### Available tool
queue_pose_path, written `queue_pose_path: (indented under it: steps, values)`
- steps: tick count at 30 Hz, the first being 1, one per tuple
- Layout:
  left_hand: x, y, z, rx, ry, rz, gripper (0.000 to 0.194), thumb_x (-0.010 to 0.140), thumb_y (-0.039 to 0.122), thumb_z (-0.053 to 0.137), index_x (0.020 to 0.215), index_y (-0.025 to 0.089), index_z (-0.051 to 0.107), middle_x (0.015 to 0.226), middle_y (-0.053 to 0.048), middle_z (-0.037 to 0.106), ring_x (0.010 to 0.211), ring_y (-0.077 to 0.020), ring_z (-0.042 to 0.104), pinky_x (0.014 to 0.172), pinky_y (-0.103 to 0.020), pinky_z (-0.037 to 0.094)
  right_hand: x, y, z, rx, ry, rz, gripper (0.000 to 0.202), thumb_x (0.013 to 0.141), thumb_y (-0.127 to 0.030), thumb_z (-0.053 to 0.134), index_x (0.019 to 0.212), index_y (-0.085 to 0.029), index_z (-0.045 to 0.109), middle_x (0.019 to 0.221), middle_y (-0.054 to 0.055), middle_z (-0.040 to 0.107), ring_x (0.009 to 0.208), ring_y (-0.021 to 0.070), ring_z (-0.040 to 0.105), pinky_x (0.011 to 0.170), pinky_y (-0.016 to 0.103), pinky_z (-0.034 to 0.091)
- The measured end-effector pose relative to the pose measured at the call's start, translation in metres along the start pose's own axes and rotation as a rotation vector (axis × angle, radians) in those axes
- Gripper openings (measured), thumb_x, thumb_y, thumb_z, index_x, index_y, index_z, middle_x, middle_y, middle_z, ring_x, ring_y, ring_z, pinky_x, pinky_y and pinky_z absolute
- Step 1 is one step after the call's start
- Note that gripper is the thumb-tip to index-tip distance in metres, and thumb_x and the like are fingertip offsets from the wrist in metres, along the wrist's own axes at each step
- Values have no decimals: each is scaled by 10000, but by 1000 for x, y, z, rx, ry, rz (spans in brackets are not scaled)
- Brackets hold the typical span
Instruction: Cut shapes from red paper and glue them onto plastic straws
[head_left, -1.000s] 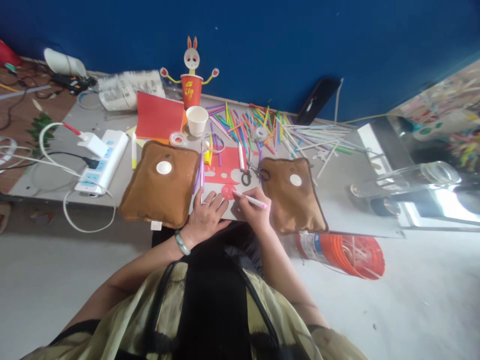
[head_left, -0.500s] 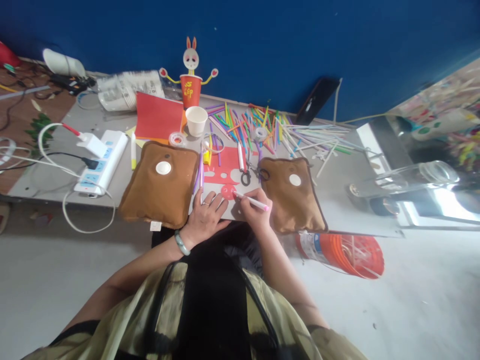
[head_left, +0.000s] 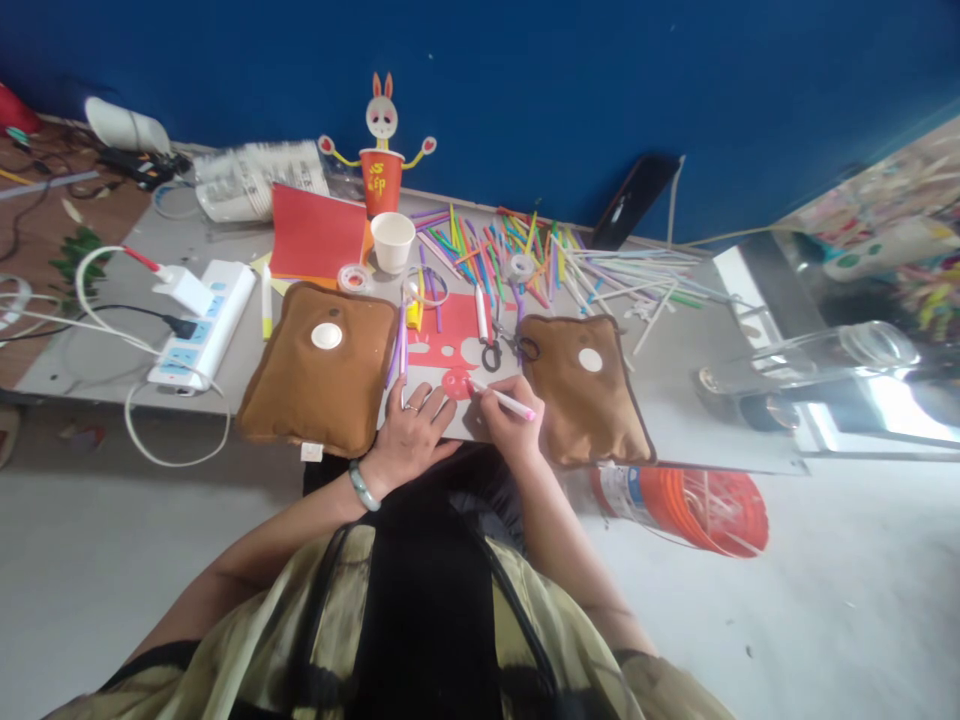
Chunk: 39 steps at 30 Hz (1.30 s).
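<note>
Near the front edge of the table point(head_left: 682, 395), between the two hands, lies a small red paper disc point(head_left: 453, 384), taken here as the reference for all places. Right hand point(head_left: 516, 427), to the right of the disc and nearer the wearer, is curled around a pink-ended white pen point(head_left: 514, 404). Pen's long axis slants from the disc's right rim outward to the right and toward the wearer, tip end at the disc. Left hand point(head_left: 411, 432), left of the disc and nearer the wearer, is spread palm down with nothing visible in its grasp, fingertips by the near-left rim. Disc is round, no long axis to record; left fingertips and pen tip look about equally near. Contact too small to resolve: cannot tell whether either presses the paper. Just beyond the disc: red sheet point(head_left: 461, 316) with cut-out holes. Beyond and right: scissors point(head_left: 491, 357). Left of the disc: brown cushion point(head_left: 322, 390); right of it: second brown cushion point(head_left: 592, 415).
</note>
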<state>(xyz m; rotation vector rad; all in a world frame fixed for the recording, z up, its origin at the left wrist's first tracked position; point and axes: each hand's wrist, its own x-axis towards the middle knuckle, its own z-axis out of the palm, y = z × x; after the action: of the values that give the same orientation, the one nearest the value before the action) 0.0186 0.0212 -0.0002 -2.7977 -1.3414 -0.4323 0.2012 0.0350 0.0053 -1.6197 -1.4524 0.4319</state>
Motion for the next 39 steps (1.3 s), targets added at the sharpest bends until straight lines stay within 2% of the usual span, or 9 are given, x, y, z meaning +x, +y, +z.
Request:
queue_pose_path:
  steps: [13, 20, 36, 39]
  values:
    - [0, 0, -1, -22, -16, -8, 547, 936, 495, 509, 1378, 171, 519, 1365, -147, 567, 1257, -330, 486, 1172, -611, 213, 1, -1, 1, 8, -61, 17, 121, 797, -297, 614, 722, -207, 582, 613, -33, 645, 534, 118, 584, 539, 223, 456]
    - [0, 0, 0, -20, -12, -6, 527, 943, 494, 495, 1356, 168, 536, 1358, -146, 570, 1249, -329, 489, 1165, -610, 224, 1, 0, 0, 13, 5, 7, 99, 780, -263, 597, 705, -211, 559, 591, -42, 626, 520, 116, 563, 532, 226, 443]
    - [0, -1, 1, -26, -7, -6, 541, 931, 502, 518, 1364, 178, 533, 1361, -147, 570, 1256, -334, 493, 1168, -613, 221, 0, 0, 2, 1, -5, 20, 105, 764, -255, 595, 681, -218, 543, 584, -45, 617, 515, 117, 553, 532, 230, 450]
    - [0, 0, 1, -19, -3, -7, 551, 928, 502, 523, 1368, 171, 527, 1363, -150, 568, 1258, -334, 490, 1170, -616, 217, 0, 1, 2, -5, 48, 19, 106, 777, -262, 600, 694, -218, 551, 586, -40, 619, 521, 125, 567, 530, 236, 454]
